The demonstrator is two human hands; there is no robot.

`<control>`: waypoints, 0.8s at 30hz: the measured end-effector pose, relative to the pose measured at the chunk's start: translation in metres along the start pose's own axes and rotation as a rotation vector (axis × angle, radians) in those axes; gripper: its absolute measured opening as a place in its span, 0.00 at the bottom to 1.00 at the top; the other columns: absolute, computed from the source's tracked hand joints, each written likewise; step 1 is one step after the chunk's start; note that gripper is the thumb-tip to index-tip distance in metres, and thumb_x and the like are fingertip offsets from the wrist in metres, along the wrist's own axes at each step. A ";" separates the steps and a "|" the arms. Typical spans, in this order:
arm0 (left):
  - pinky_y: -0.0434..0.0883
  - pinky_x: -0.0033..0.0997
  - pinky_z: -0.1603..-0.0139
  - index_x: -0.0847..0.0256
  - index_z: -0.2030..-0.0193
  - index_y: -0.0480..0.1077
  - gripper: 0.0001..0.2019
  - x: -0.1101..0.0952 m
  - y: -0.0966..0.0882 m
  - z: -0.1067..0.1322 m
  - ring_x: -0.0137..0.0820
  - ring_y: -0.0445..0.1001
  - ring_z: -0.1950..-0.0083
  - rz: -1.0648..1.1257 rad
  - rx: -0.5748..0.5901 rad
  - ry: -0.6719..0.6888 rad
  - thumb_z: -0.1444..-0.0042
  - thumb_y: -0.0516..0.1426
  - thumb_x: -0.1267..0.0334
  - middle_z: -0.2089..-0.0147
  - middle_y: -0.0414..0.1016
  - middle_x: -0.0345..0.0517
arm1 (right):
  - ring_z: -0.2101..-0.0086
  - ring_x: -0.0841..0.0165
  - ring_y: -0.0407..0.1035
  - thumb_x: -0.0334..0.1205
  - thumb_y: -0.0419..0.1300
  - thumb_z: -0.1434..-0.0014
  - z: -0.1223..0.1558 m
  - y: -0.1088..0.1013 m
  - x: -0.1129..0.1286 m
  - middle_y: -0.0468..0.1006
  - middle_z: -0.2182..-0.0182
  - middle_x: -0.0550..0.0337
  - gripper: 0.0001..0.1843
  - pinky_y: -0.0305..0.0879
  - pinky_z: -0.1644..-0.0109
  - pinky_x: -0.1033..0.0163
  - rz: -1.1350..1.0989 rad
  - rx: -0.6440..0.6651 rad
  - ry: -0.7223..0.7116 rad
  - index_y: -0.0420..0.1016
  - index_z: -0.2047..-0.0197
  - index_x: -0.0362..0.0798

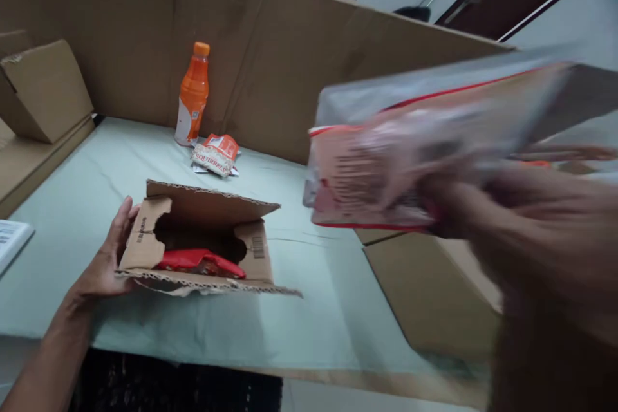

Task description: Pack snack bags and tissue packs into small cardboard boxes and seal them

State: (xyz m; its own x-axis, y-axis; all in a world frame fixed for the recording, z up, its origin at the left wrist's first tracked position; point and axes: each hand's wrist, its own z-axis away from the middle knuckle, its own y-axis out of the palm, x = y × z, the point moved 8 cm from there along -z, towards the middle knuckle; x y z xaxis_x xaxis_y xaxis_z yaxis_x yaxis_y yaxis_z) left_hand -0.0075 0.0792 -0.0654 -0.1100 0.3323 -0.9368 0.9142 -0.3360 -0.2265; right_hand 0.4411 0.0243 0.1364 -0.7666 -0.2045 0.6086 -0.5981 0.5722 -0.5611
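Note:
My left hand point(107, 261) grips the left side of an open cardboard box point(212, 206), with the thumb and fingers on its outer wall. Inside the box lies a red packet point(203, 262), partly hidden by the front flap. Up on the right, my right hand point(521, 219) pinches a clear plastic pouch point(376, 167) with red edging and printed text. Motion blurs both this hand and the pouch, so the text is unreadable. The pouch is apart from the box, above and to its right.
An orange bottle point(194, 93) stands at the back against a cardboard wall point(299, 64), with small snack packets point(215, 156) before it. Cardboard boxes flank the table, one at the left point(51, 90) and one at the right point(429, 290). A white object point(12, 241) lies at the left edge.

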 end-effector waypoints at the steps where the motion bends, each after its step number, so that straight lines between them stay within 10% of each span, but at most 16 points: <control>1: 0.53 0.63 0.22 0.38 0.20 0.28 0.69 0.003 -0.005 0.000 0.60 0.48 0.20 -0.024 -0.015 -0.006 0.56 0.73 0.37 0.17 0.43 0.46 | 0.80 0.68 0.63 0.54 0.66 0.38 -0.008 0.010 -0.011 0.71 0.80 0.62 0.12 0.53 0.79 0.60 0.029 -0.014 0.037 0.81 0.70 0.59; 7: 0.54 0.64 0.22 0.40 0.20 0.27 0.71 0.015 -0.011 -0.001 0.64 0.50 0.21 -0.170 -0.030 -0.049 0.57 0.75 0.51 0.17 0.40 0.47 | 0.86 0.75 0.51 0.57 0.68 0.49 -0.027 0.161 -0.076 0.60 0.89 0.66 0.27 0.43 0.84 0.66 -0.081 0.349 0.276 0.64 0.86 0.50; 11: 0.62 0.63 0.25 0.37 0.20 0.28 0.68 0.017 -0.009 -0.002 0.62 0.55 0.23 -0.170 -0.037 -0.032 0.54 0.74 0.53 0.17 0.42 0.45 | 0.87 0.73 0.56 0.60 0.63 0.43 -0.043 0.221 -0.093 0.61 0.90 0.66 0.29 0.51 0.84 0.67 -0.213 0.364 0.279 0.61 0.84 0.52; 16: 0.58 0.66 0.23 0.37 0.20 0.28 0.67 0.022 -0.010 -0.002 0.63 0.52 0.22 -0.128 -0.047 -0.021 0.54 0.74 0.53 0.17 0.43 0.44 | 0.78 0.69 0.72 0.57 0.62 0.38 -0.066 0.210 -0.095 0.79 0.76 0.55 0.21 0.59 0.80 0.68 -0.300 0.270 0.251 0.73 0.72 0.48; 20: 0.51 0.65 0.21 0.38 0.20 0.33 0.67 0.016 -0.006 -0.001 0.64 0.45 0.20 -0.067 -0.013 -0.005 0.56 0.75 0.49 0.17 0.41 0.41 | 0.74 0.70 0.74 0.53 0.63 0.36 -0.040 0.160 -0.044 0.84 0.67 0.54 0.16 0.66 0.75 0.66 -0.334 0.237 0.161 0.80 0.61 0.48; 24: 0.43 0.65 0.20 0.39 0.19 0.36 0.65 0.009 0.002 0.000 0.64 0.38 0.19 0.122 0.038 0.020 0.55 0.73 0.38 0.17 0.38 0.41 | 0.67 0.68 0.78 0.46 0.62 0.32 0.028 0.158 0.070 0.86 0.62 0.57 0.11 0.74 0.64 0.63 -0.318 0.797 -0.219 0.84 0.54 0.53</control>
State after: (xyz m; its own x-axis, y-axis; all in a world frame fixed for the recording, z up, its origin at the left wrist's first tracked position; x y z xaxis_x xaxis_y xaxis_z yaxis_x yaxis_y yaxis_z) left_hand -0.0066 0.0819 -0.0739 0.0093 0.3040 -0.9526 0.9049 -0.4079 -0.1213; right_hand 0.2863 0.0786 0.0746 -0.5152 -0.4541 0.7269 -0.7124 -0.2447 -0.6577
